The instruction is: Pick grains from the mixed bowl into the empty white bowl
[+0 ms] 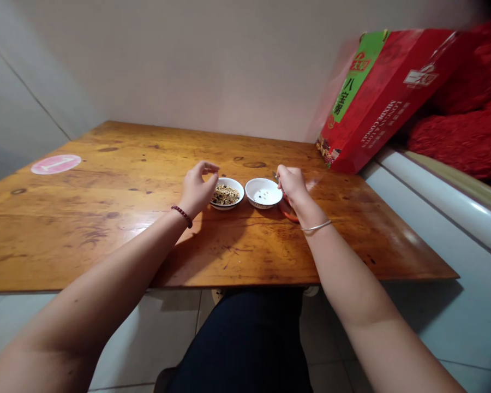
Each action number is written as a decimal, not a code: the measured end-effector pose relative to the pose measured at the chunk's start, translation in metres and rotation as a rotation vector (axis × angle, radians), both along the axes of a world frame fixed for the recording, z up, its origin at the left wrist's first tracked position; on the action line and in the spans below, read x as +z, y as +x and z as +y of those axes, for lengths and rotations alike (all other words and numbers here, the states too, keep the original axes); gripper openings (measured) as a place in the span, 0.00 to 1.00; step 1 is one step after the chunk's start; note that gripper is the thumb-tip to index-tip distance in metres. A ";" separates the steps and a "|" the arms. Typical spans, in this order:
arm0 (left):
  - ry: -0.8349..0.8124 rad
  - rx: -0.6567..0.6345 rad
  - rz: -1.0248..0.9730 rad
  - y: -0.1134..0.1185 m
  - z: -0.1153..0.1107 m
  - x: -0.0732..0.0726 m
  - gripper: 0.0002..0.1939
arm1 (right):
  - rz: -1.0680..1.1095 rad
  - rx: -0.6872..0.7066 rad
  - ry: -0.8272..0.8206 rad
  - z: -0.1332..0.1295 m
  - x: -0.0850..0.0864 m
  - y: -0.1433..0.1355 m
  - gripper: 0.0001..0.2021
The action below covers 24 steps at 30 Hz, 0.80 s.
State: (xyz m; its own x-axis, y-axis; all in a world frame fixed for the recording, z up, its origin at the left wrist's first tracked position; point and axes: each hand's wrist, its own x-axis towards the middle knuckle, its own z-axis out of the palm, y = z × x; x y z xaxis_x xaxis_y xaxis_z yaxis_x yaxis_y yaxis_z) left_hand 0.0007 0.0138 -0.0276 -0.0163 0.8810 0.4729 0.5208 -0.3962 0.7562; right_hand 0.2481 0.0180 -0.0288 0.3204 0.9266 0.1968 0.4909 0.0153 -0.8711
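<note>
Two small white bowls stand side by side on the wooden table [106, 218]. The left bowl [226, 207] is filled with mixed beans or grains [226, 195], pale with dark ones among them. Only a few pale and dark pieces lie in the right bowl [263, 188]. My left hand [199, 188], wearing a dark beaded bracelet, is at the left bowl's left rim, its fingers curved and apart from the thumb. At the right bowl's right rim my right hand [292, 183] is closed; a small dark tip shows by its fingers, too small to name.
An orange-red curved object [289, 213] lies partly under my right wrist. A tall red carton [393, 93] leans at the back right, beside red textured fabric [462, 136]. A pink oval sticker [56, 164] is on the table's left. The wall borders the table's far edge.
</note>
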 end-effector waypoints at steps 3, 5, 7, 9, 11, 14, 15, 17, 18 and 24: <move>-0.003 -0.004 0.002 0.000 0.000 -0.001 0.06 | -0.066 -0.027 -0.078 -0.001 0.000 0.000 0.18; -0.007 -0.003 0.010 0.000 0.000 0.000 0.05 | -0.128 0.007 -0.130 -0.004 0.002 -0.001 0.18; -0.011 -0.002 0.016 0.000 -0.001 0.000 0.05 | -0.191 0.025 -0.155 -0.006 0.004 -0.002 0.19; -0.012 0.001 0.015 0.001 -0.002 0.001 0.06 | -0.244 0.030 -0.166 -0.008 0.005 -0.003 0.20; -0.011 0.001 0.013 0.001 -0.002 0.002 0.06 | -0.271 0.029 -0.173 -0.008 0.005 -0.003 0.20; -0.012 0.002 0.020 0.000 -0.002 0.002 0.06 | -0.277 0.027 -0.177 -0.007 0.004 -0.003 0.19; -0.011 0.003 0.030 0.000 -0.002 0.002 0.06 | -0.279 0.026 -0.177 -0.007 0.004 -0.002 0.19; -0.020 0.011 0.086 -0.001 -0.003 0.003 0.07 | -0.291 0.018 -0.176 -0.007 0.005 -0.002 0.19; -0.028 0.018 0.138 -0.002 -0.003 0.004 0.07 | -0.299 0.012 -0.173 -0.007 0.005 -0.002 0.19; -0.063 0.062 0.592 -0.005 -0.008 0.003 0.10 | -0.256 -0.014 -0.099 -0.008 0.005 -0.004 0.19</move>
